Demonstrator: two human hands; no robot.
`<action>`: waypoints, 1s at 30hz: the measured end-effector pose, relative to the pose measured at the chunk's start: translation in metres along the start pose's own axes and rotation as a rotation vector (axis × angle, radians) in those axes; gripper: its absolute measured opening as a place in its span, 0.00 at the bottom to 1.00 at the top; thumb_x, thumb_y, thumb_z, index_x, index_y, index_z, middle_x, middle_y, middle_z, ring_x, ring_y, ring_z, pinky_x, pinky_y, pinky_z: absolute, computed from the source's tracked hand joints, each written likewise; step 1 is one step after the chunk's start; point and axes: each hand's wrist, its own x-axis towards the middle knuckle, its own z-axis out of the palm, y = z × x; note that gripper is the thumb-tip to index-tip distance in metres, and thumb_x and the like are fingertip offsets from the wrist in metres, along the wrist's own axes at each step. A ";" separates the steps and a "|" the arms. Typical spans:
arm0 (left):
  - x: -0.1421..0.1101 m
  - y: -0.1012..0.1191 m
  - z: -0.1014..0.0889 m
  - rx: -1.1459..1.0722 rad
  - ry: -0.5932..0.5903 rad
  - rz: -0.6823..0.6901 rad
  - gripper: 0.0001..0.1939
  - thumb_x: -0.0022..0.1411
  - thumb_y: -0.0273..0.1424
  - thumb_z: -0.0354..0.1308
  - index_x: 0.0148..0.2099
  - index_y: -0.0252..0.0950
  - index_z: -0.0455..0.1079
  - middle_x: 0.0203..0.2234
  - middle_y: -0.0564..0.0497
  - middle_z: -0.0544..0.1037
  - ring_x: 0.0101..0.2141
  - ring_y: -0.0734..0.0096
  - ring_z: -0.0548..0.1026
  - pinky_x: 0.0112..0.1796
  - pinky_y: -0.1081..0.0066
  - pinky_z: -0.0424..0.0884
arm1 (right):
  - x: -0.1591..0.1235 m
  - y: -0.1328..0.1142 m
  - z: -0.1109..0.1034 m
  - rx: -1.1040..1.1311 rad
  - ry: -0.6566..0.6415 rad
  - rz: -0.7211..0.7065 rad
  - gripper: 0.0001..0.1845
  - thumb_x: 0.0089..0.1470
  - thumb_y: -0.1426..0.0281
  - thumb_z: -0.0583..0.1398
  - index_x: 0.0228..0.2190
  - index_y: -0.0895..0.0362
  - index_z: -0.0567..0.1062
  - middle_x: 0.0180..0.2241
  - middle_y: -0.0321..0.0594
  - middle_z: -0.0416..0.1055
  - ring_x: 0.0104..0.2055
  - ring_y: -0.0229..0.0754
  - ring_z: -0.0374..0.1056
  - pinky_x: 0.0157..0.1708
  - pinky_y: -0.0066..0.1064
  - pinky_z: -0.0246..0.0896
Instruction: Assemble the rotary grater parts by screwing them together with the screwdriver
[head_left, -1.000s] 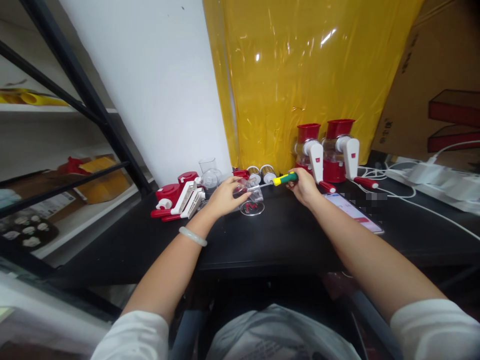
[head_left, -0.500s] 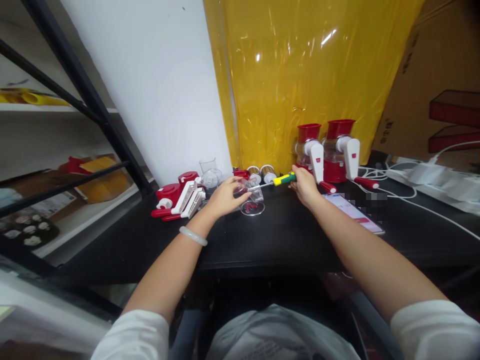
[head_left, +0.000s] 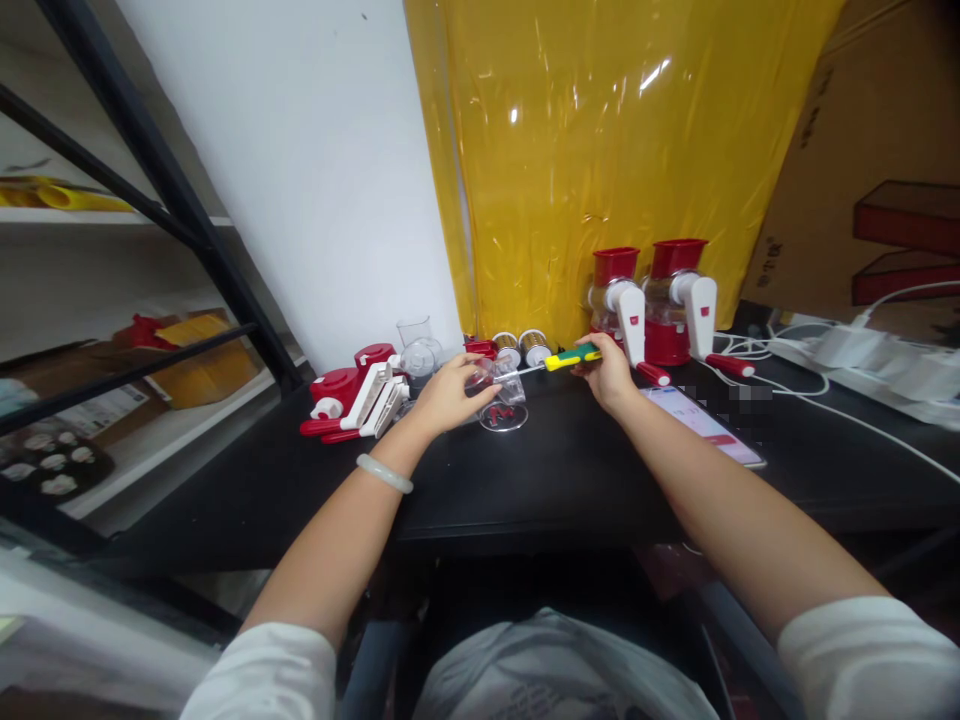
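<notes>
My right hand is closed round the rear of a screwdriver with a green and yellow handle. Its metal shaft points left into a clear plastic part, where the tip cannot be made out. My left hand, a pale bangle at its wrist, grips that clear part from the left, thumb toward me. Just below it shows a clear round base with red pieces seen in it. Left of my left hand lie white crank handles with red grips, red bases and another clear housing.
Two red and white rotary graters stand at the back right. Metal grating drums sit behind the clear part. A phone lies right of my right hand, near white cables and a power strip. Shelving borders the left.
My right fingers have shifted on the screwdriver, and more of the green handle shows above them. The left hand and the clear part stay nearly where they were.
</notes>
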 end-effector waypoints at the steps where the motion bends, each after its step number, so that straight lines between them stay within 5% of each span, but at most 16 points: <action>1: 0.000 0.000 0.000 -0.003 0.001 0.002 0.17 0.63 0.44 0.56 0.42 0.36 0.73 0.52 0.43 0.72 0.53 0.58 0.72 0.55 0.58 0.68 | 0.001 0.001 -0.001 -0.048 0.017 -0.007 0.18 0.44 0.52 0.61 0.23 0.54 0.68 0.24 0.32 0.65 0.21 0.34 0.61 0.19 0.28 0.60; 6: 0.000 0.001 0.000 -0.006 -0.001 -0.005 0.16 0.62 0.45 0.57 0.40 0.37 0.73 0.52 0.43 0.72 0.52 0.58 0.72 0.55 0.57 0.68 | 0.006 0.004 -0.002 -0.209 0.058 -0.059 0.21 0.46 0.49 0.63 0.23 0.53 0.65 0.16 0.28 0.57 0.15 0.32 0.52 0.16 0.27 0.57; 15: 0.000 -0.001 0.000 -0.011 -0.002 -0.006 0.18 0.62 0.45 0.57 0.42 0.36 0.74 0.52 0.43 0.72 0.52 0.57 0.72 0.55 0.58 0.67 | -0.005 -0.004 0.006 0.035 0.014 0.039 0.09 0.40 0.67 0.62 0.25 0.54 0.66 0.18 0.27 0.60 0.17 0.31 0.54 0.20 0.26 0.56; 25: 0.000 -0.002 0.001 -0.011 0.004 0.006 0.17 0.62 0.45 0.56 0.41 0.36 0.73 0.52 0.43 0.73 0.52 0.58 0.72 0.55 0.58 0.68 | 0.003 0.002 0.000 -0.162 0.045 -0.046 0.20 0.49 0.49 0.58 0.24 0.53 0.65 0.18 0.30 0.60 0.16 0.34 0.55 0.15 0.27 0.54; 30: 0.000 0.000 0.000 -0.012 -0.001 -0.008 0.16 0.62 0.44 0.57 0.41 0.37 0.74 0.52 0.44 0.73 0.52 0.57 0.72 0.55 0.56 0.67 | 0.002 0.001 0.001 -0.176 0.052 -0.044 0.16 0.44 0.59 0.64 0.23 0.53 0.64 0.16 0.27 0.56 0.16 0.32 0.52 0.16 0.27 0.55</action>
